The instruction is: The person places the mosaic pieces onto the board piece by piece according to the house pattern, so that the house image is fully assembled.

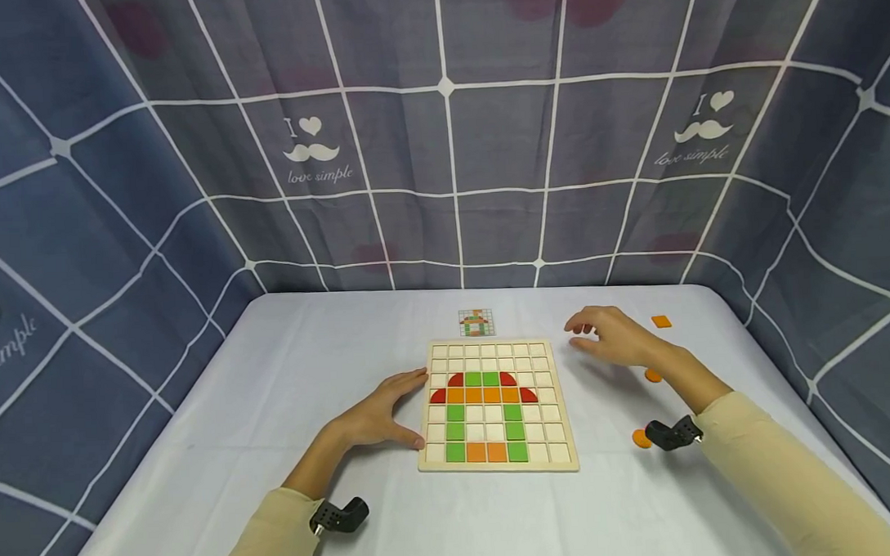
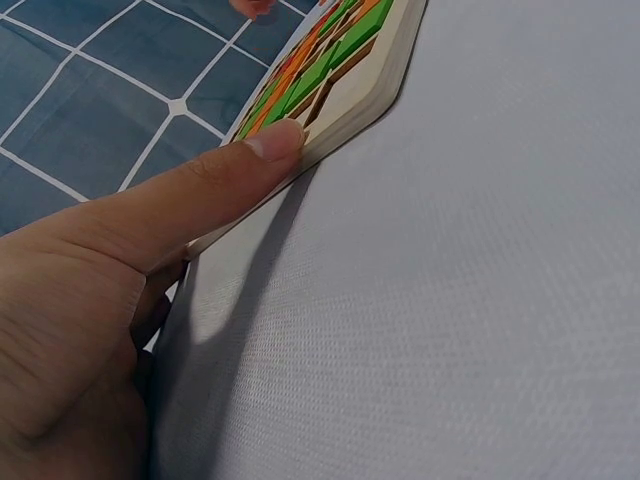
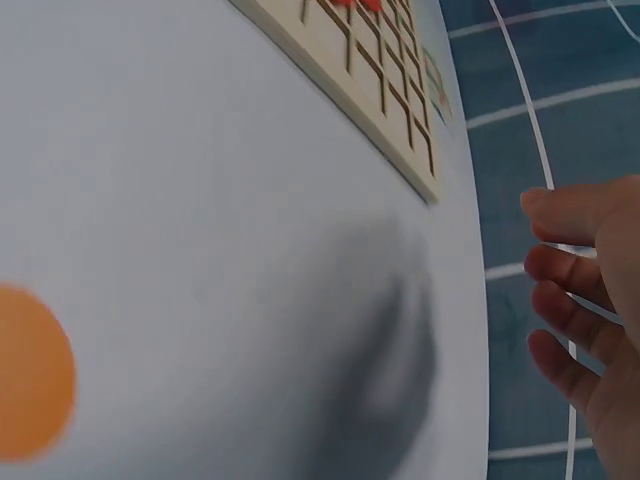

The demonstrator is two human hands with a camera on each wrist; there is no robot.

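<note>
A wooden grid board (image 1: 499,466) lies on the table, with red, green and orange pieces set in its squares. My left hand (image 1: 379,413) rests at the board's left side. In the left wrist view, the thumb (image 2: 230,175) touches the board's edge (image 2: 385,95), while the other fingers are mostly hidden. Above the table, right of the board's upper corner, is my right hand (image 1: 615,337). Its fingers (image 3: 570,300) are loosely bent and apart from the thumb, with nothing seen between them.
A small pattern card (image 1: 477,323) lies behind the board. On the right are an orange square piece (image 1: 662,321) and two rounded orange pieces, one nearer the hand (image 1: 653,375) and one by the wrist camera (image 1: 641,439). Checked curtains (image 1: 396,149) surround the white table.
</note>
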